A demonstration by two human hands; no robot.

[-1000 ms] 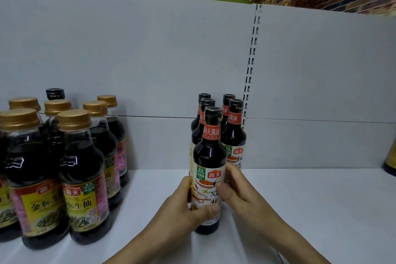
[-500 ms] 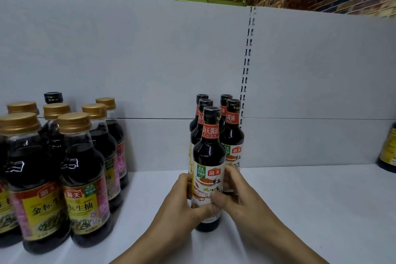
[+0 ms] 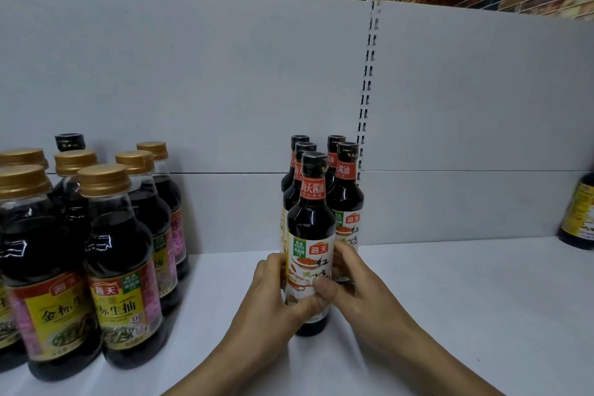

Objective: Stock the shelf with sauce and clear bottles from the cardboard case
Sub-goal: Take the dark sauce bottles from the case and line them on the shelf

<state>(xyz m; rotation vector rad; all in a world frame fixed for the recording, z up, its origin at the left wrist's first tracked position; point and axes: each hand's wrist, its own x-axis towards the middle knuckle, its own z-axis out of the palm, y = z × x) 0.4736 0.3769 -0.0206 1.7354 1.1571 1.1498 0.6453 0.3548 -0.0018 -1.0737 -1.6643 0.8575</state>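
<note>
A slim dark sauce bottle point(image 3: 311, 225) with a black cap, red neck band and white label stands upright on the white shelf point(image 3: 450, 299). My left hand point(image 3: 273, 302) grips its lower body from the left, thumb across the label. My right hand point(image 3: 356, 286) holds it from the right, thumb on the label front. Several matching slim bottles point(image 3: 345, 190) stand in two rows directly behind it, against the back panel.
A cluster of several wider, gold-capped soy sauce bottles point(image 3: 115, 267) fills the shelf's left side. One yellow-labelled dark bottle point(image 3: 578, 215) stands at the far right edge. A slotted upright point(image 3: 368, 80) divides the grey back panel. No cardboard case is in view.
Both hands and the held bottle have slid a little farther back on the shelf, closer to the rows behind. The grip is unchanged.
</note>
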